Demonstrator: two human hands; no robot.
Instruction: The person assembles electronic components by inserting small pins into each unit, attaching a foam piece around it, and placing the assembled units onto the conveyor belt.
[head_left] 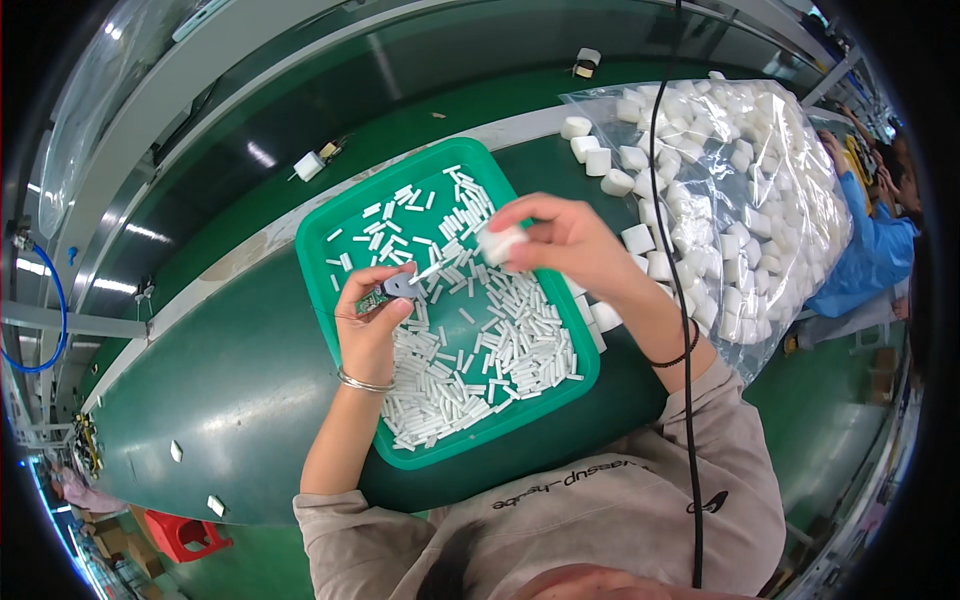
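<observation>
While the left hand (pixel 370 310) is over the green tray (pixel 520 420): its fingers pinch a small dark device (pixel 402 287) with a circuit board.
Thin white stick (pixel 430 270): extends from the device toward the right; whether it touches the white cylinder (pixel 497 247), I cannot tell.
Right hand (pixel 560 235): fingers narrowed around that cylinder, slightly blurred, above the tray's right part.
Tray contents: many loose short sticks (pixel 535 335), heaped thickest at the near and right sides.
Clear bag (pixel 800 180): right of the tray, full of more cylinders, with several loose cylinders (pixel 597 162) just outside it on the desk (pixel 230 370).
Black cable (pixel 690 430): runs downward in front of the bag and the right arm.
Far right: a person's blue sleeve (pixel 865 250).
</observation>
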